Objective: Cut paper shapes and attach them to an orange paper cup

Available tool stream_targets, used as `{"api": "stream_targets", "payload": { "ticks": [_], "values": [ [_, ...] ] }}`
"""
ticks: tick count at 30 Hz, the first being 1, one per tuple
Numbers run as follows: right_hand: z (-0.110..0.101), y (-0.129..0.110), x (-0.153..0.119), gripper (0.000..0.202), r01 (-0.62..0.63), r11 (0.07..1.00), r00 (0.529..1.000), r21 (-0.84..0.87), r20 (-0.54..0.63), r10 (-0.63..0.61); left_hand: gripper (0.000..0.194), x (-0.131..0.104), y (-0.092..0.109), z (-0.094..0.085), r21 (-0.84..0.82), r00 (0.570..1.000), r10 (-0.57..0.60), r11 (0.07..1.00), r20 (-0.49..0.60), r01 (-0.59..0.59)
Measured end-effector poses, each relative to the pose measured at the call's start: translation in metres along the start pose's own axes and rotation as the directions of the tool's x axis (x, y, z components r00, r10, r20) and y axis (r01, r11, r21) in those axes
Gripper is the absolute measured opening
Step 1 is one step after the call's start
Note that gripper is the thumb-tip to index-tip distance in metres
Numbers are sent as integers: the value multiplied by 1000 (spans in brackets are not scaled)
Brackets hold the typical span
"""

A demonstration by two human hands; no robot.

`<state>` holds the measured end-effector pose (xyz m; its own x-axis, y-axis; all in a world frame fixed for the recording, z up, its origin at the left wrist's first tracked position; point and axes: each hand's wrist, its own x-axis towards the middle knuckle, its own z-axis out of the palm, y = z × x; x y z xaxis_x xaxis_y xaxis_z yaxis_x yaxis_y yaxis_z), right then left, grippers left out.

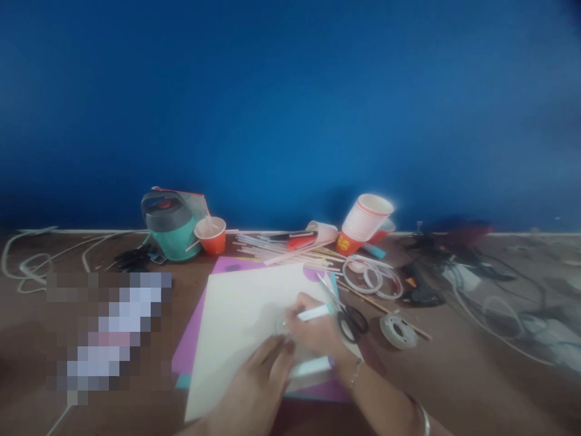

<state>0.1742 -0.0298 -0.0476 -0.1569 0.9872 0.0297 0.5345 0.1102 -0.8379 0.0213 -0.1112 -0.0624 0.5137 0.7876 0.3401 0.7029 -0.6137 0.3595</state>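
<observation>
I observed the right hand (311,330) gripping a marker (315,313) over the white sheet (236,309); the left hand (256,384) lay there, grip unclear. Sideways wrist travel risked knocking the adjacent scissors (338,304).

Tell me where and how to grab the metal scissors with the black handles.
Grip the metal scissors by their black loops, probably from above and the right: the loops point toward the wearer, the blades away, and the right hand crowds their left side.
</observation>
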Motion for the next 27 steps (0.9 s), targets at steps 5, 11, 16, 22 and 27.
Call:
{"api": "stream_targets", "payload": {
  "ticks": [5, 11, 16, 22, 27],
  "values": [
    [0, 0, 0, 20, -2, 1000, 1000, -11, 6, 2, 50, 1, 1, -1, -18, 1000, 5, 1000, 9, -5],
    [-1, 0, 0, 21, 6, 1000, 1000, -5, 17, -6, 50, 2, 2, -2, -22, 1000, -6, 1000, 22, 6],
    [0, 1, -1, 20, 19, 1000, 1000, 7, 10, -19, 51, 0, 1, 0, -12, 1000, 4, 1000, 30, -4],
    [1, 0, -1, 20, -13, 1000, 1000, 24, 1, 13, 48, 1, 1, -1, -21, 1000, -13, 1000, 25, 14],
    [1, 1, 0, 19, -75, 995, 997, 62, 31, 74, 47, -1, 0, 0, -13, 999, 3, 1000, 33, -2]
  ]
}}
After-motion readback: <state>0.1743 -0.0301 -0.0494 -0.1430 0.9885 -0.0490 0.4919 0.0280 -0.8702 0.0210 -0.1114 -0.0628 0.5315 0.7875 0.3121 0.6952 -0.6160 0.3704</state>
